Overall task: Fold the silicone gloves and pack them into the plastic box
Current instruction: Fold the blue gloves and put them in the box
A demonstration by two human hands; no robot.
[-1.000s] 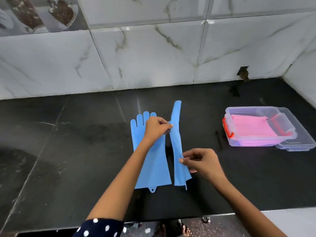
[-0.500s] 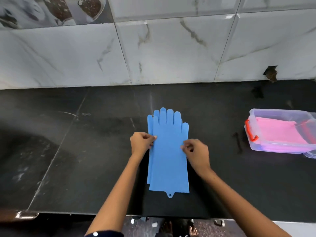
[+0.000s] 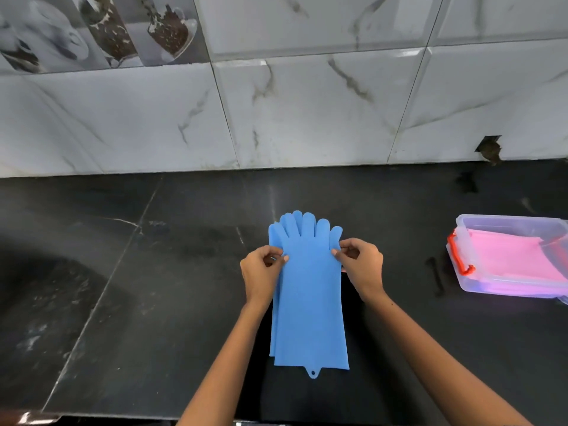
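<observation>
Two blue silicone gloves [image 3: 309, 296] lie stacked flat on the black counter [image 3: 153, 302], fingers pointing to the wall, the lower one peeking out along the left edge. My left hand [image 3: 261, 272] pinches the stack's left edge below the fingers. My right hand [image 3: 361, 265] pinches the right edge at the same height. The clear plastic box [image 3: 504, 256] with a red latch sits open at the right, pink folded gloves inside it.
A marble-tiled wall [image 3: 307, 112] rises behind the counter, with a small hole [image 3: 488, 147] at its base on the right. The counter's front edge runs just below the glove cuffs. Part of the box's lid shows under the box at the frame's right edge.
One glove stood apart from the other a second ago; it now lies on top of the other. Both hands have shifted up to the stack's sides near the fingers.
</observation>
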